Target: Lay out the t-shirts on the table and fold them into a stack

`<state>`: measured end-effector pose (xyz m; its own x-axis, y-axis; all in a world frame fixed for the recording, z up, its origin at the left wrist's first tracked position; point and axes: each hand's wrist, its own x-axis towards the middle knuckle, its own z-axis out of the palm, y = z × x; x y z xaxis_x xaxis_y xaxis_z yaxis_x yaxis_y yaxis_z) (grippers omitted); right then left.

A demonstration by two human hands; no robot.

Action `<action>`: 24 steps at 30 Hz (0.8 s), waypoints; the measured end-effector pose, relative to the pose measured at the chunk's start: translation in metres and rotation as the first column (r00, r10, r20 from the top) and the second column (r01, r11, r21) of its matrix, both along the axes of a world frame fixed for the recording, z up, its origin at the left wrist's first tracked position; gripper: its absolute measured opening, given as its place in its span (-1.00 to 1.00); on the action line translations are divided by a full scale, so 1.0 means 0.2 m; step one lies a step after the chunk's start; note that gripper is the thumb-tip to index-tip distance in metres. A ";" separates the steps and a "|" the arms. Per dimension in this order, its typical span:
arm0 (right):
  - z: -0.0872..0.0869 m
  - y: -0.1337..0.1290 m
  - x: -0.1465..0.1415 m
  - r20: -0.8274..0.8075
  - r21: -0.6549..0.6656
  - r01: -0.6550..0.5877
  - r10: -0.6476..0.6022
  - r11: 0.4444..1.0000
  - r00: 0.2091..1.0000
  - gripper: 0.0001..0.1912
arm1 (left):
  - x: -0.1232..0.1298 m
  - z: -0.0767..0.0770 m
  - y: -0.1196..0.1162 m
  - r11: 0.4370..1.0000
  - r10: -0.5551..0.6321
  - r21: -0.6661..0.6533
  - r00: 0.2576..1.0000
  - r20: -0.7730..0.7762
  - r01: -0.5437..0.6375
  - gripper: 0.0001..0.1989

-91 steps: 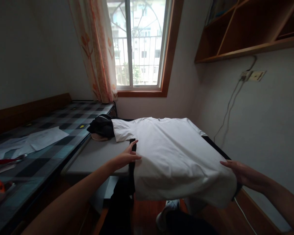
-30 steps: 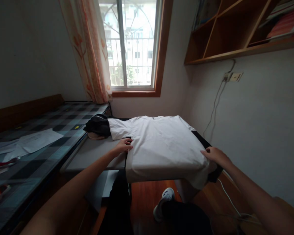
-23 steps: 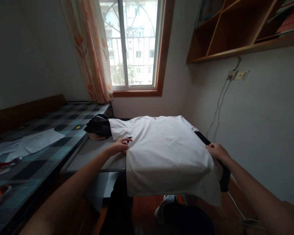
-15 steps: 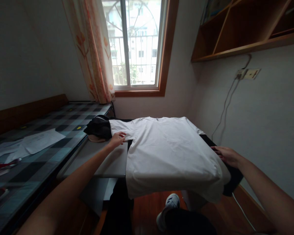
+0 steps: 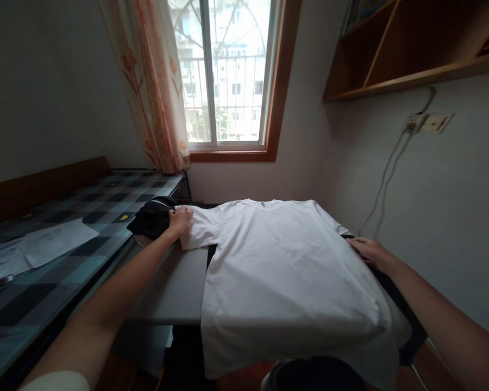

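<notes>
A white T-shirt (image 5: 281, 260) lies spread over the table, its lower hem hanging past the near edge. My left hand (image 5: 182, 220) is closed on the end of the left sleeve, fingers curled over the cloth. Just beyond that hand sits a black cap-like item (image 5: 151, 217) with a tan part under it. My right hand (image 5: 372, 254) rests by the shirt's right side, close to the right sleeve end, fingers stretched toward the shirt and partly in shadow. Dark cloth (image 5: 407, 320) shows beneath the shirt at the right.
The grey tabletop (image 5: 167, 293) shows left of the shirt. Beside it is a bed with a checked cover (image 5: 77, 201) and papers (image 5: 57, 241). A window (image 5: 228, 81) and curtain (image 5: 146, 92) are ahead. A wooden shelf (image 5: 391, 81) and cables (image 5: 385, 174) are on the right wall.
My left hand has moved left along the sleeve to its end and closed on it; the sleeve lies straighter. My right hand is now nearer the right sleeve. The view has shifted closer.
</notes>
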<state>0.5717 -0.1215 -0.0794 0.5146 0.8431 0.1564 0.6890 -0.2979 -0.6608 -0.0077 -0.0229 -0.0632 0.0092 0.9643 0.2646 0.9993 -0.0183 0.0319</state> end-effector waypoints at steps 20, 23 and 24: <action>-0.02 0.94 -1.42 0.165 -0.034 -0.819 0.812 0.572 0.560 -0.82 | -0.20 0.01 0.18 0.996 0.086 -0.008 0.996 -0.022 -0.086 -0.53; -0.04 1.04 -1.62 0.201 -0.029 -0.825 0.811 0.565 0.549 -0.75 | -0.21 0.04 0.19 0.996 0.087 -0.021 0.996 0.029 -0.087 -0.57; -0.05 1.06 -1.68 0.208 -0.044 -0.827 0.815 0.560 0.541 -0.73 | -0.21 0.05 0.20 0.996 0.089 -0.032 0.995 0.047 -0.087 -0.61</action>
<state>0.2365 0.0906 -0.0889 -0.4426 0.8686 0.2226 0.7200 0.4922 -0.4893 -0.0506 0.0167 -0.0529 -0.0883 0.9683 0.2338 0.9943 0.0715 0.0792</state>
